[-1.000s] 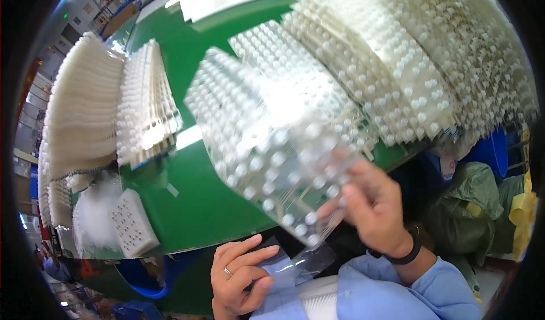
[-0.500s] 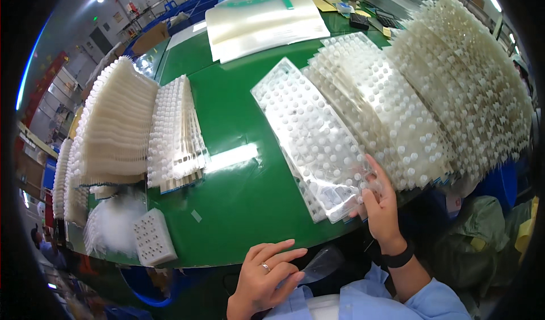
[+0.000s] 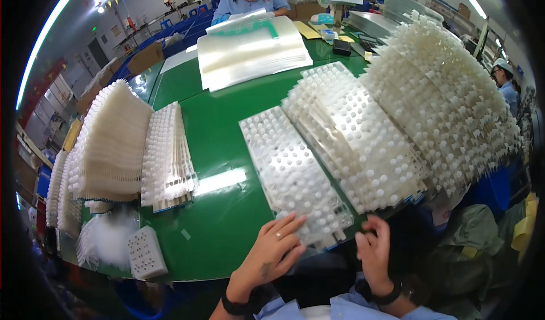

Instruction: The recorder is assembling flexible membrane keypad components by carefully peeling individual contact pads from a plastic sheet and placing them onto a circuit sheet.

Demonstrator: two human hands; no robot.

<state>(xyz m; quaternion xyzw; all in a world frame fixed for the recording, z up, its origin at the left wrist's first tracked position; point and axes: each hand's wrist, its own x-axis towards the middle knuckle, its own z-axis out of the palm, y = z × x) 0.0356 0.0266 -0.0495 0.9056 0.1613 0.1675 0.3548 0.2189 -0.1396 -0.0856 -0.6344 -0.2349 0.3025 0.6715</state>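
Note:
A clear plastic sheet with rows of white round pieces (image 3: 292, 161) lies on the green table, apparently on top of another such sheet. My left hand (image 3: 273, 249) rests at its near left edge, fingers stretched over the pieces and nothing gripped. Just off the near right corner is my right hand (image 3: 374, 255), its fingers loosely bent and apart, with nothing visible in them. Right of this sheet leans an overlapping row of similar studded sheets (image 3: 363, 138). Dark bands show on both my wrists.
Taller stacks of white studded sheets stand at the far right (image 3: 448, 110) and left (image 3: 110, 144), with a smaller bundle (image 3: 166, 155) beside the left one. A white block with holes (image 3: 146, 253) sits near the front edge. Beyond large translucent sheets (image 3: 250, 56), a co-worker (image 3: 250, 2) sits.
My right hand has let go of the sheet's near corner, and the sheet now lies flatter. My left hand has come forward onto its near left edge. The whole view has shifted.

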